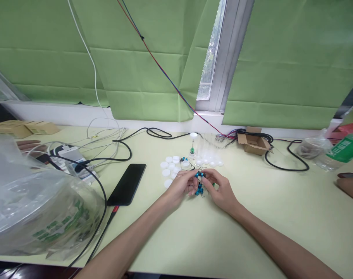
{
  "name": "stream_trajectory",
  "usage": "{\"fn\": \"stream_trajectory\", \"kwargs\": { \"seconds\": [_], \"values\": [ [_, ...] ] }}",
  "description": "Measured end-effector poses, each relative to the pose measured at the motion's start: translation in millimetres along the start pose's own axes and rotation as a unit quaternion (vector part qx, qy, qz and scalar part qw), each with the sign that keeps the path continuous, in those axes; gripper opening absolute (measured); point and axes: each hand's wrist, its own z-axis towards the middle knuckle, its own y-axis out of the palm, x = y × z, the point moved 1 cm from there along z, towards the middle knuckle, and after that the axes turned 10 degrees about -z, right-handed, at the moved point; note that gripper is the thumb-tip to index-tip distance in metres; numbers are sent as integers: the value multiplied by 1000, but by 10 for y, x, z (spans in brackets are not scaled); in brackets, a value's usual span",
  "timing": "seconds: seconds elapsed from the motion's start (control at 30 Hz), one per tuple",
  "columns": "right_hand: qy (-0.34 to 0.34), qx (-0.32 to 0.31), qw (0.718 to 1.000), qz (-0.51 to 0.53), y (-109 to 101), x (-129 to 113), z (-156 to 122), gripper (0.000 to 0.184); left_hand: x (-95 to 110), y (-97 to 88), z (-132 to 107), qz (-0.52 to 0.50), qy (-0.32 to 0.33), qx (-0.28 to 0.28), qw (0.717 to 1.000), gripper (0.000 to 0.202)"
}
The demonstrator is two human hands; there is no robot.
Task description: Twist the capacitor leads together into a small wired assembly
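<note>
Over the middle of the table, my left hand (182,186) and my right hand (221,190) meet with fingers closed on a small metallic blue part (198,174). A dark piece sits at that part's right end. Just below, between the hands, are more small blue parts (199,190); whether they are held or lie on the table I cannot tell. Several round white caps (166,171) lie beyond my left hand. Behind my fingers stands a clear vial (193,147) with a white top and something green inside.
A black phone (126,185) with a cable lies left, beside a large plastic bag (42,217). At the back are a small cardboard box (253,143) and black cables (159,133). A bottle (336,155) stands right, near another person's hand (350,188); another hand (31,146) shows far left.
</note>
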Motion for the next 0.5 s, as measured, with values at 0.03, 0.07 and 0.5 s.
{"fn": "stream_trajectory", "kwargs": {
  "seconds": [0.03, 0.07, 0.5],
  "values": [
    [-3, -5, 1000, 1, 1, 3, -2, 23, -3, -3, 1, 0, 1, -2, 1000, 41],
    [-5, -8, 1000, 2, 2, 4, -3, 23, -6, -6, 2, 1, 1, -3, 1000, 42],
    [-4, -4, 1000, 7, 13, 12, 4, 20, -2, 1, -4, 4, -1, -2, 1000, 40]
  ]
}}
